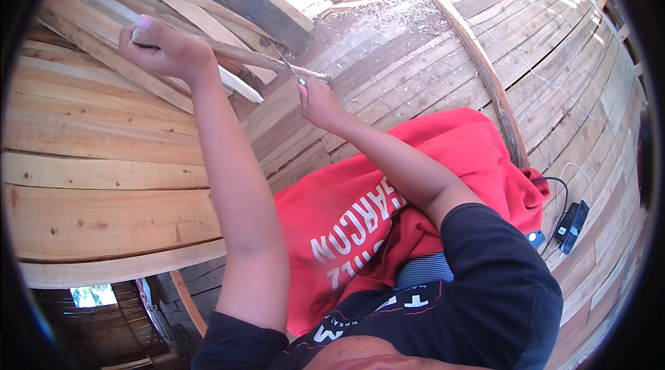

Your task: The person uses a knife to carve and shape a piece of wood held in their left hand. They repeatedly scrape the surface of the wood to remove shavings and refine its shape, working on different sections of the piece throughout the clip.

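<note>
Red cloth (478, 155) with white lettering is lying across the person's lap, on the plank floor (554, 72); a small black box (573, 226) with a cable is sitting just right of the cloth. Left hand (163, 51) is reaching far up-left of the cloth, arm nearly straight, fist clamped on the end of a thin wooden stick (242, 57). Right hand (317, 103) is just above the cloth, elbow bent, fingers pinched shut on a small metal blade (287, 66) whose tip is touching the stick. Stick is running between the two hands, slanting down to the right, over stacked boards (104, 155) left of the cloth. Hands are well apart. Wood shavings (388, 20) are lying above the cloth.
</note>
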